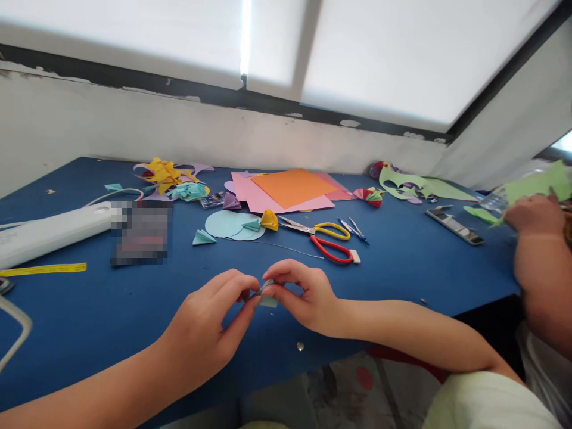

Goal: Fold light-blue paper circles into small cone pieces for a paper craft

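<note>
Both of my hands meet above the front part of the blue table. My left hand (218,313) pinches one side of a small light blue paper piece (269,301), and my right hand (308,295) pinches the other side. Fingers cover much of the paper. Just beyond lie light blue paper circles (221,224), a folded light blue cone (204,238) and a folded yellow cone (269,220). Scissors (308,230) with one yellow and one red handle rest open to the right of them.
Orange (290,187) and pink sheets lie at the back. A white power strip (53,232) and yellow tape (49,270) are left. Compass (355,229), eraser (356,256) and phone (454,226) are right. Another person's hand (534,214) holds green paper (538,182).
</note>
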Demonstrator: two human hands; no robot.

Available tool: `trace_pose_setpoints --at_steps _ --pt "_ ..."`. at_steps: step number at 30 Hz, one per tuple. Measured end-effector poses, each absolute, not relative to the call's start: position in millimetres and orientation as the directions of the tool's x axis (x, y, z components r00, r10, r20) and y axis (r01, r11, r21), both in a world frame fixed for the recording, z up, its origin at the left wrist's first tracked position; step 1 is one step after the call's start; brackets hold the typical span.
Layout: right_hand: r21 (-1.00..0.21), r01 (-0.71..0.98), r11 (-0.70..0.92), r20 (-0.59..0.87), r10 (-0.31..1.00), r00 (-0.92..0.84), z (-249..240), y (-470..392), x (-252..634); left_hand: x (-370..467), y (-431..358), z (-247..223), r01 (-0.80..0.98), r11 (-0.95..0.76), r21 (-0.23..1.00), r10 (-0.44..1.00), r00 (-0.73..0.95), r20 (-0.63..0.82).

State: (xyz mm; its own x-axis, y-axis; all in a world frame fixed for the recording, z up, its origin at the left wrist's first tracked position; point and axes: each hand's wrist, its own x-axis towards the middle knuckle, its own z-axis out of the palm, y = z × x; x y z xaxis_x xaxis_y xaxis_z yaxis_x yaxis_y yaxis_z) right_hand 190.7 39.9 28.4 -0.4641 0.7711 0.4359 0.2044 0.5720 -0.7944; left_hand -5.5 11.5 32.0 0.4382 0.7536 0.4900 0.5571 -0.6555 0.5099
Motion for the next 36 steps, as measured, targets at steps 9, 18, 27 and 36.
trace_pose_setpoints --at_steps 9,18,27,36 --pt "-0.708 0.321 0.628 0.468 0.759 -0.453 32 40 195 -7 11 32 0.557 -0.741 0.376 0.638 0.407 0.654" --pt "-0.719 0.267 0.642 0.482 0.736 -0.475 30 39 196 -4 15 39 0.516 -0.775 0.364 0.587 0.378 0.716" --pt "-0.585 0.199 0.786 0.613 0.589 -0.527 34 47 194 -6 14 43 0.583 -0.768 0.263 0.517 0.323 0.793" --pt "-0.485 0.272 0.831 0.656 0.551 -0.515 32 48 195 -9 13 42 0.628 -0.739 0.242 0.532 0.324 0.783"
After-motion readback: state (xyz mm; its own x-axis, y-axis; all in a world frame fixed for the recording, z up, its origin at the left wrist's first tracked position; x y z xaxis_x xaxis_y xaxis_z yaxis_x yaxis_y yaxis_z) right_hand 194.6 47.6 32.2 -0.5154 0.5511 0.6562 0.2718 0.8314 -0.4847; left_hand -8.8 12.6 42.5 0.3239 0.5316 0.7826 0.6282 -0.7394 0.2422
